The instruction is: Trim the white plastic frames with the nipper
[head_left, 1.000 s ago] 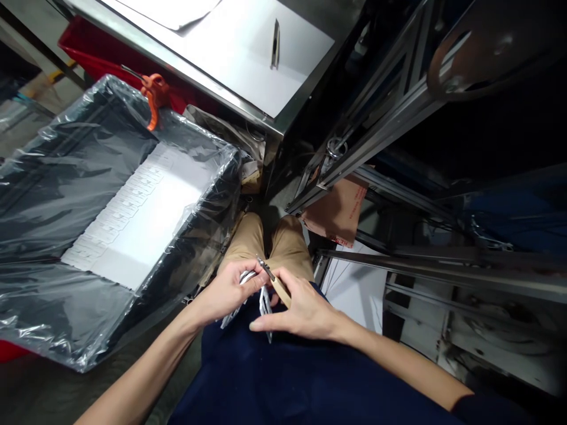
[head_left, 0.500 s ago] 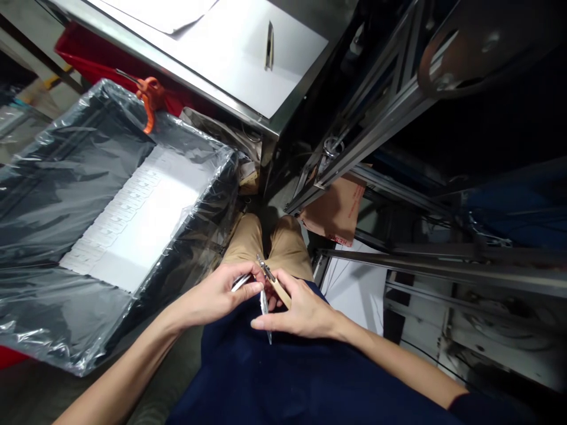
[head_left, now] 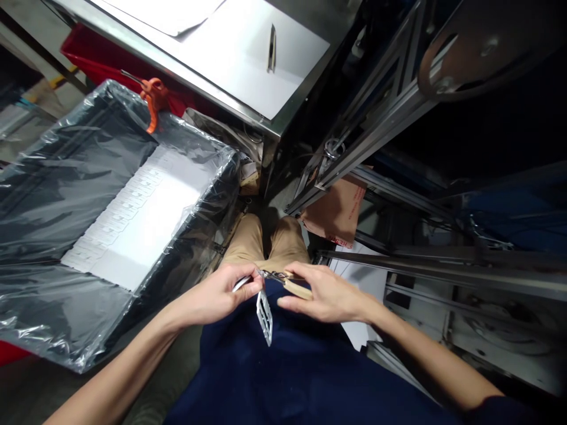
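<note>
Above my lap, my left hand (head_left: 231, 293) pinches a pale grey plastic part (head_left: 264, 319). Its slotted frame hangs below the fingers, and another light edge shows by the palm. From the other side, my right hand (head_left: 325, 292) grips nippers (head_left: 297, 289) with beige handles. Their metal jaws point left and reach the upper end of the part, beside my left fingertips. Whether the jaws are closed on it is too small to tell.
At left, a crate lined with clear plastic (head_left: 80, 330) holds rows of white flat parts (head_left: 150, 230). An orange-handled tool (head_left: 153, 100) hangs on its rim. A metal table (head_left: 283, 118) bears paper and a slim tool (head_left: 271, 50). Metal framing (head_left: 372, 147) stands at right.
My right hand has moved right and turned the nippers from steep to nearly level. The slotted face of the plastic part now shows more, and my right thumb is away from it.
</note>
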A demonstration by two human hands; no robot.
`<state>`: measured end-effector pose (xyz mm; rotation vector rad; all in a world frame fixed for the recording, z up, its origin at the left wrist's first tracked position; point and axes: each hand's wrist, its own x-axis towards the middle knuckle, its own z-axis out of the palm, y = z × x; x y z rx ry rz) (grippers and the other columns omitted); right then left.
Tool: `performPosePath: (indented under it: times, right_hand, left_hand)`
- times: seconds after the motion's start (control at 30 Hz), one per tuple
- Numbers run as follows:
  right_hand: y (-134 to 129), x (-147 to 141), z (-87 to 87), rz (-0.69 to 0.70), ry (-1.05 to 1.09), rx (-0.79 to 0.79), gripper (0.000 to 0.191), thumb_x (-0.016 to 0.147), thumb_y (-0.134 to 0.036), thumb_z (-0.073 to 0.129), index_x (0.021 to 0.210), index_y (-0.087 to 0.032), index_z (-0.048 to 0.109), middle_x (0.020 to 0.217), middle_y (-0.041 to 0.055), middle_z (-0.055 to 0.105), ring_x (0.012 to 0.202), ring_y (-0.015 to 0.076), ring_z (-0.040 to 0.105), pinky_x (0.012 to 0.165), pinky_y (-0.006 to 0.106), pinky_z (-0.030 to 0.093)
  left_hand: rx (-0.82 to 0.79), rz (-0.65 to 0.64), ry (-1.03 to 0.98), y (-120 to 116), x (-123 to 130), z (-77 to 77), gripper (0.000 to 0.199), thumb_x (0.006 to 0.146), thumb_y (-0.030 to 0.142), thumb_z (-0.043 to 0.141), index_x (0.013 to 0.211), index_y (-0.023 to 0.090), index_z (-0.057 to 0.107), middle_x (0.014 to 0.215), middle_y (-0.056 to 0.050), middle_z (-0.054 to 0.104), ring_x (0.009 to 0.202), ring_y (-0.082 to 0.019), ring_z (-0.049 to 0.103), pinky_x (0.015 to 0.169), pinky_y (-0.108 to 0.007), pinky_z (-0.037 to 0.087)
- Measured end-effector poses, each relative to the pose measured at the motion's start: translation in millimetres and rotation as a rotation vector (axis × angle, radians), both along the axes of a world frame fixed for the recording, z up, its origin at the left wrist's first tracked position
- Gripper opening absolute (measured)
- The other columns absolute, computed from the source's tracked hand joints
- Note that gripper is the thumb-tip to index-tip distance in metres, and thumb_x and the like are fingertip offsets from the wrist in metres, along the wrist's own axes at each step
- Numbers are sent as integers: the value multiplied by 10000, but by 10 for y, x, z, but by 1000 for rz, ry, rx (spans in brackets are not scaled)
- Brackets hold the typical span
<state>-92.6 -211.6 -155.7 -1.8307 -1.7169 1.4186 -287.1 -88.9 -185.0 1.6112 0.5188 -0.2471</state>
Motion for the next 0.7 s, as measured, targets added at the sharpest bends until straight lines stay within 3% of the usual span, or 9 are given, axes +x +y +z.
performPosePath:
  times: [0.13,0.27,0.7]
  right_hand:
    - [62,224,192,197,-256,25,315,799,-412,552,1023,-190,551,932,52,605,833,195,557,698,298,396]
    - [139,247,330,342,-393,17,284,814,-403,511,981,-183,577,873,69,604,787,207,557,675,312,378]
    - [235,258,408,466,-421,48,243,820,-412,490,867,-182,553,797,54,589,712,191,552,602,296,332]
  left_hand:
    - [78,-61,12,-4,27,97,236,890,344,408,743,175,482,700,25,479,677,-138,437,629,-255,341]
    - [125,-98,7,-3,48,159,220,889,311,392,728,177,459,681,26,463,651,-136,423,601,-258,316]
    - [246,-184,-30,28,122,260,162,870,189,406,713,187,447,626,53,425,589,-111,394,550,-255,266]
